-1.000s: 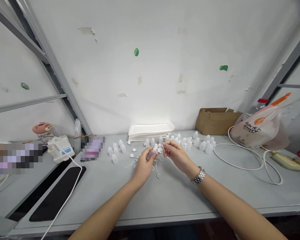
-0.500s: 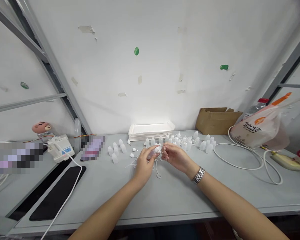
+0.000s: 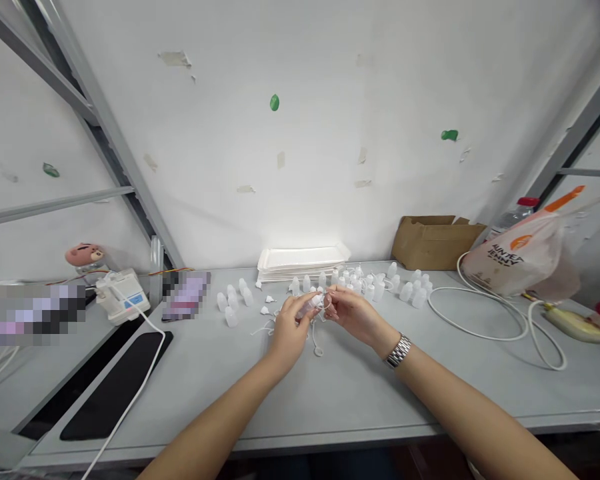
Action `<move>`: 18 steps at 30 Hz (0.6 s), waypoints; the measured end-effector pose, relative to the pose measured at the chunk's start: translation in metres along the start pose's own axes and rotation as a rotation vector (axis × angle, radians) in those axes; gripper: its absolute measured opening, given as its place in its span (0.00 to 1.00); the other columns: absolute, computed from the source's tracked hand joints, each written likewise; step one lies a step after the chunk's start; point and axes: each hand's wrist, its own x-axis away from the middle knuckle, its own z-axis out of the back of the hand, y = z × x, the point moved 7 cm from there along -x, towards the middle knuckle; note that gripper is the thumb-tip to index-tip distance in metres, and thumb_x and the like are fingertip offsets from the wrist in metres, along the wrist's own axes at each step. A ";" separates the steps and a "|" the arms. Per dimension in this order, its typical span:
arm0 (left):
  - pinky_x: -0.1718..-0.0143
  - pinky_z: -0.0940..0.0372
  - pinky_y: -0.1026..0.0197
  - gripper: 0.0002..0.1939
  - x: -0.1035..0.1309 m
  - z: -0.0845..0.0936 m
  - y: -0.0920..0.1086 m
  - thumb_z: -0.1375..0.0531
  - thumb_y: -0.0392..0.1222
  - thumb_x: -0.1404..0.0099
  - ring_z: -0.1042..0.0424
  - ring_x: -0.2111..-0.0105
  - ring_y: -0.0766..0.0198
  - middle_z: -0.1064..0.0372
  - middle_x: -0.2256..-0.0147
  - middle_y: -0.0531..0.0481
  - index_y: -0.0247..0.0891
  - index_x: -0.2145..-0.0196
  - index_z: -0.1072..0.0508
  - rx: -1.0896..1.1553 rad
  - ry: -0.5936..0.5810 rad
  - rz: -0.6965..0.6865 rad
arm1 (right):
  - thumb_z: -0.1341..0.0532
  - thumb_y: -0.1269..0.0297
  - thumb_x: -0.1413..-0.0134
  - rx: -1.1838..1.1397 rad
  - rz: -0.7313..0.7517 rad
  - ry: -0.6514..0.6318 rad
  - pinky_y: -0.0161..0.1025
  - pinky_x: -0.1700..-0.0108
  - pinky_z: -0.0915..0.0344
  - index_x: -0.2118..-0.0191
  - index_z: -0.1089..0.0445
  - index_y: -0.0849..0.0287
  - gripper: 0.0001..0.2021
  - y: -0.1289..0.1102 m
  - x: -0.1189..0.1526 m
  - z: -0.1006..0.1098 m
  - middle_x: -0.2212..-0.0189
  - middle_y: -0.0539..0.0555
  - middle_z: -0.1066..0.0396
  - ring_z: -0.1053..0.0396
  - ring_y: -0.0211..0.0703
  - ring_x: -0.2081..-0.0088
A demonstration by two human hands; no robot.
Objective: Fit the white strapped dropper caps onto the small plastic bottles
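Note:
Near the middle of the grey table, my left hand is closed round a small translucent bottle with a white top. My right hand, with a metal watch at the wrist, pinches a thin white strap beside the bottle's top. Loose white straps with ring ends lie beneath the hands. Small white caps are left of my left hand. Several bottles without tops stand farther left, and more bottles stand behind and right of my hands.
A stack of white trays and a cardboard box are against the wall. At right lie a white cable and a plastic bag. A phone, a white adapter and a black pad are at left.
The view has shifted very slightly. My right fingers have moved a little at the bottle's top, and my left hand keeps its hold.

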 end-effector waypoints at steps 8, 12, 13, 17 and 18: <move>0.64 0.38 0.62 0.15 0.000 0.000 0.002 0.47 0.40 0.38 0.34 0.62 0.62 0.35 0.62 0.49 0.46 0.54 0.30 -0.011 0.007 -0.002 | 0.42 0.65 0.48 -0.003 0.018 -0.001 0.35 0.70 0.48 0.77 0.36 0.60 0.09 -0.001 -0.001 0.000 0.83 0.46 0.40 0.45 0.32 0.79; 0.64 0.38 0.62 0.15 0.001 0.000 0.001 0.48 0.40 0.38 0.35 0.60 0.62 0.35 0.61 0.48 0.46 0.53 0.31 -0.003 0.013 -0.001 | 0.42 0.64 0.48 0.007 0.024 0.022 0.35 0.71 0.48 0.78 0.37 0.60 0.10 -0.002 0.000 0.000 0.84 0.47 0.39 0.45 0.33 0.79; 0.64 0.38 0.62 0.15 0.001 0.000 0.001 0.48 0.40 0.38 0.35 0.60 0.62 0.35 0.61 0.48 0.46 0.53 0.31 -0.001 0.011 -0.001 | 0.43 0.64 0.48 0.011 0.024 0.025 0.35 0.71 0.48 0.78 0.37 0.60 0.10 -0.003 0.000 0.000 0.83 0.47 0.39 0.45 0.33 0.79; 0.64 0.37 0.62 0.15 0.001 0.000 0.001 0.48 0.40 0.37 0.34 0.61 0.62 0.35 0.61 0.48 0.46 0.53 0.32 0.008 0.003 -0.010 | 0.42 0.63 0.48 0.022 0.021 0.031 0.35 0.71 0.48 0.78 0.37 0.59 0.10 -0.002 0.000 0.000 0.84 0.47 0.39 0.45 0.33 0.80; 0.65 0.36 0.62 0.15 0.001 0.000 0.001 0.48 0.40 0.38 0.34 0.62 0.63 0.35 0.62 0.48 0.46 0.53 0.32 0.009 0.005 -0.012 | 0.42 0.63 0.49 0.022 0.020 0.033 0.35 0.71 0.48 0.78 0.37 0.59 0.10 -0.002 0.000 0.000 0.84 0.46 0.40 0.45 0.33 0.80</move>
